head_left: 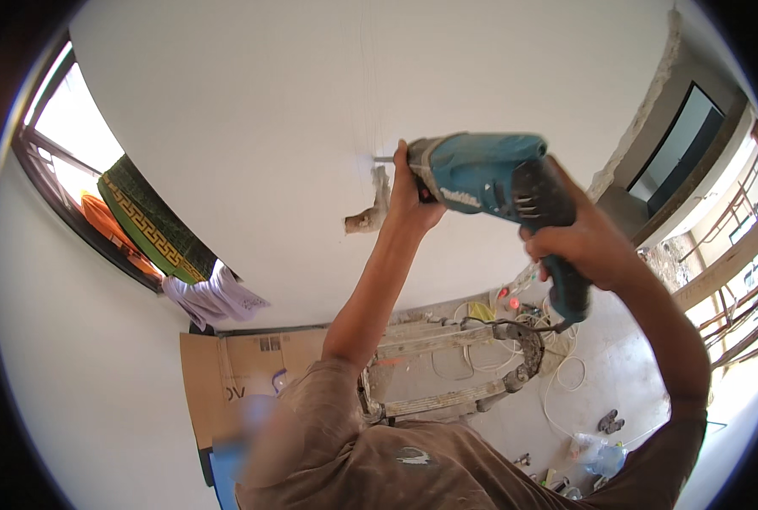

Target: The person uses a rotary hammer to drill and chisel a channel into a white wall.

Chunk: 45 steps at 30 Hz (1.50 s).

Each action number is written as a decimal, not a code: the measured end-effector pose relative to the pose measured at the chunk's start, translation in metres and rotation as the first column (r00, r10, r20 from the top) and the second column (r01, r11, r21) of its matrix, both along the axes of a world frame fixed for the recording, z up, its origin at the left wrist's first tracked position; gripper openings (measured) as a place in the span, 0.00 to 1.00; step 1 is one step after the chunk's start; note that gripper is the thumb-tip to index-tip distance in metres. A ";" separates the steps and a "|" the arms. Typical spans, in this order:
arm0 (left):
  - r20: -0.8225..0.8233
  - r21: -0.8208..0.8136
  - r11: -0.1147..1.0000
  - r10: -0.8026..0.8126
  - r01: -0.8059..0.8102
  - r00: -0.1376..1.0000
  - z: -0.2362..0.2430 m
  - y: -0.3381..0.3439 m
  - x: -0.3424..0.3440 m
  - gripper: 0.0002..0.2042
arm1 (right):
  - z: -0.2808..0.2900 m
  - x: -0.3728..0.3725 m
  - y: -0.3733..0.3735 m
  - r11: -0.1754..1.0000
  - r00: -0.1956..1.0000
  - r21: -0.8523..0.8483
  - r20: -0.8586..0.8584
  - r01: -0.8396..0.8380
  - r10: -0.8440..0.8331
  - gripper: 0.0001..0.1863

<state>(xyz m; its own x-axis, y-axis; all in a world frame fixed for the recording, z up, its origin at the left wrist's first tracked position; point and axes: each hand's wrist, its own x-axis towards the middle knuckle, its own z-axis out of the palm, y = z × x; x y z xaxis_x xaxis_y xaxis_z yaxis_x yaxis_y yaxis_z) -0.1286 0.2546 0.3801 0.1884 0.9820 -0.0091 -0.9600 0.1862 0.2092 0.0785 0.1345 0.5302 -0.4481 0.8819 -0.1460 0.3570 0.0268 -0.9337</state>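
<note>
A teal and black power drill (481,174) is held up level against the white wall (226,93), its nose pointing left. Its thin metal bit (383,159) meets the wall just above a rough chiselled groove (380,191), which widens into a broken hole (363,222). My left hand (414,204) is closed around the front of the drill, close to the bit. At the rear, my right hand (587,238) wraps the pistol grip. A dark cord (532,326) leads off the grip's lower end.
Below me stands a dusty ladder-like metal frame (438,342). Pale cable (557,408) coils over the floor. A cardboard box (298,353) stands at lower left; green cloth (153,221) and white cloth (217,295) hang by the window. A plastic bag (600,455) lies lower right.
</note>
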 end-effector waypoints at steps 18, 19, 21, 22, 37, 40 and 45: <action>-0.376 -0.009 0.992 -0.122 0.128 0.919 -0.109 -0.088 0.001 0.29 | -0.231 -0.012 -0.137 0.933 0.922 0.233 -0.341 0.274 -0.186 0.49; -0.372 -0.002 0.991 -0.127 0.136 0.919 -0.108 -0.084 -0.001 0.29 | -0.229 -0.016 -0.134 0.931 0.919 0.239 -0.348 0.276 -0.183 0.49; -0.405 0.004 0.991 -0.123 0.136 0.906 -0.108 -0.071 -0.009 0.28 | -0.222 -0.027 -0.125 0.928 0.916 0.251 -0.362 0.276 -0.174 0.50; -0.421 0.006 0.991 -0.120 0.135 0.899 -0.108 -0.065 -0.014 0.28 | -0.223 -0.032 -0.122 0.913 0.926 0.293 -0.332 0.284 -0.182 0.50; -0.450 -0.156 0.984 -0.150 0.088 0.881 -0.103 -0.058 -0.030 0.27 | -0.236 -0.060 -0.116 0.957 0.875 0.105 -0.440 0.272 -0.200 0.53; -0.442 -0.164 0.983 -0.149 0.084 0.884 -0.102 -0.051 -0.032 0.28 | -0.220 -0.061 -0.107 0.934 0.889 0.163 -0.394 0.317 -0.233 0.52; -0.467 -0.115 0.989 -0.131 0.087 0.874 -0.104 -0.056 -0.012 0.30 | -0.227 -0.032 -0.108 0.956 0.818 -0.064 -0.504 0.286 -0.278 0.49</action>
